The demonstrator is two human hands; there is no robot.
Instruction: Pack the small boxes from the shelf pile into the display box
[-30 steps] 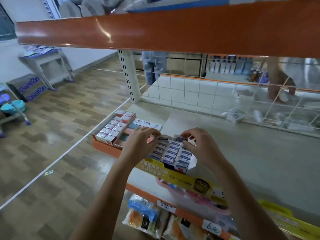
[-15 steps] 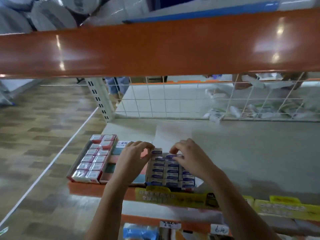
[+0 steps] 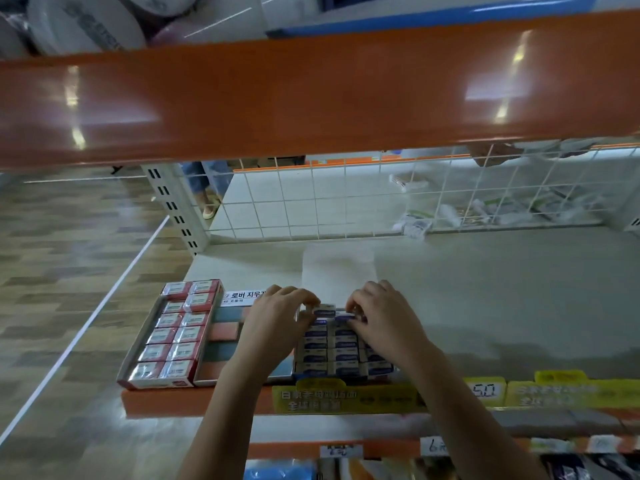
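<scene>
1. Grey shelf (image 3: 485, 306) under an orange beam (image 3: 311, 91).
2. Display box (image 3: 343, 370) of blue-labelled small boxes (image 3: 341, 356) sits at the shelf's front edge.
3. Left hand (image 3: 277, 320) and right hand (image 3: 384, 320) each pinch a small box at the back row.

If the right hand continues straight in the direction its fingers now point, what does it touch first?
Probably the left hand: the right hand points leftward across the back row of small blue boxes, its fingertips already at them.
</scene>
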